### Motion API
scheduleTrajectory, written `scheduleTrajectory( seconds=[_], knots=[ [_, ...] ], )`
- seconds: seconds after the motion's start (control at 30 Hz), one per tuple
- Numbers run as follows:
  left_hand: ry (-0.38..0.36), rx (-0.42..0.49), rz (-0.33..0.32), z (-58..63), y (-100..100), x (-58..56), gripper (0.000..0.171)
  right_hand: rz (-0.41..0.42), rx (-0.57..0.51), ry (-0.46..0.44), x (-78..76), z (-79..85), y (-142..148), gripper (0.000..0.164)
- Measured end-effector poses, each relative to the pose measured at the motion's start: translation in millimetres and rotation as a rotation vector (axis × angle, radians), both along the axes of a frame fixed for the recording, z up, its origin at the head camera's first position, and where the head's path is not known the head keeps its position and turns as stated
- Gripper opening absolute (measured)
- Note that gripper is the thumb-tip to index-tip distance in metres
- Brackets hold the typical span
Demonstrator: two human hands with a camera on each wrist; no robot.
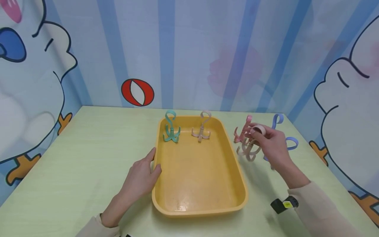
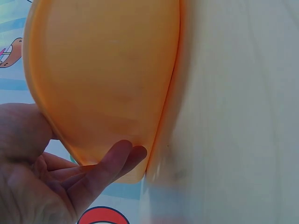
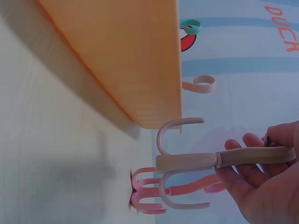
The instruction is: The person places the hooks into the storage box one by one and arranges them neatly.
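My right hand (image 1: 273, 144) pinches a beige multi-prong hanging hook (image 3: 187, 162) by its curled top. The hook hangs prongs down to the right of the yellow tray (image 1: 198, 184), raised above the table in the right wrist view. My left hand (image 1: 139, 177) grips the tray's left rim, thumb over the edge and fingers along the outer wall (image 2: 117, 163). At the tray's far end stand a green hook (image 1: 171, 131) and a pale pink hook (image 1: 201, 131), side by side and upright.
Just behind the held hook, a pink hook (image 1: 245, 130) stands on the table. Blue hooks, one with its top (image 1: 277, 119) visible, are partly hidden by my right hand. A patterned backdrop (image 1: 189, 59) rises behind the table (image 1: 88, 158).
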State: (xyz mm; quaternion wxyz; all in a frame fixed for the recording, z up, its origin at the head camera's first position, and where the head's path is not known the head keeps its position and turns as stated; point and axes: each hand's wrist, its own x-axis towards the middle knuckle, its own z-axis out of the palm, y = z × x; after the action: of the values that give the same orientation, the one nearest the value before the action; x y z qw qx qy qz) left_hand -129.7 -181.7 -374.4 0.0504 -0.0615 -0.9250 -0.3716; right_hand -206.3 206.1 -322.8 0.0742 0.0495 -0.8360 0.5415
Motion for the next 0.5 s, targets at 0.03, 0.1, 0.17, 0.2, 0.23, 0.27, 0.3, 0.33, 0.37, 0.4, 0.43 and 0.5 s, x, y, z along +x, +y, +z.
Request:
scheduleTrajectory(
  seconds=[0.03,0.1,0.17,0.2,0.23,0.27,0.3,0.33,0.37,0.4,0.43,0.5],
  knots=[
    [-0.001,0.000,0.000,-0.1,0.1,0.1,0.066,0.000,0.004,0.003,0.6,1.5,-0.1,0.050],
    [-0.001,-0.002,0.000,-0.1,0.1,0.3,0.066,0.004,0.013,0.015,0.6,3.5,0.0,0.050],
    [-0.005,-0.003,0.001,-0.2,0.1,0.3,0.066,0.014,0.007,0.027,1.5,6.2,-0.3,0.049],
    [-0.006,-0.003,0.002,-0.3,0.1,0.4,0.066,0.020,0.002,0.032,1.6,7.6,-0.7,0.049],
    [-0.009,-0.003,0.003,-0.3,0.0,0.4,0.066,0.027,-0.002,0.038,1.5,8.8,-1.0,0.049],
    [-0.009,-0.003,0.004,-0.3,-0.1,0.4,0.066,0.032,-0.003,0.048,1.3,9.8,-1.3,0.049],
    [-0.009,-0.004,0.005,-0.3,-0.2,0.3,0.066,0.035,-0.009,0.055,1.4,11.4,-2.0,0.048],
    [-0.008,-0.003,0.005,-0.3,-0.3,0.3,0.066,0.041,-0.020,0.059,1.5,13.1,-2.9,0.049],
    [-0.007,-0.003,0.005,-0.2,-0.3,0.3,0.067,0.049,-0.029,0.064,1.0,14.3,-3.6,0.049],
    [-0.005,-0.003,0.004,-0.2,-0.3,0.3,0.067,0.054,-0.043,0.066,0.5,15.4,-4.4,0.049],
    [-0.004,-0.002,0.003,-0.2,-0.3,0.2,0.066,0.058,-0.055,0.069,0.3,16.6,-5.3,0.049],
    [-0.001,-0.003,0.002,-0.3,-0.3,0.2,0.066,0.069,-0.081,0.075,-0.1,18.7,-7.0,0.050]
  ],
)
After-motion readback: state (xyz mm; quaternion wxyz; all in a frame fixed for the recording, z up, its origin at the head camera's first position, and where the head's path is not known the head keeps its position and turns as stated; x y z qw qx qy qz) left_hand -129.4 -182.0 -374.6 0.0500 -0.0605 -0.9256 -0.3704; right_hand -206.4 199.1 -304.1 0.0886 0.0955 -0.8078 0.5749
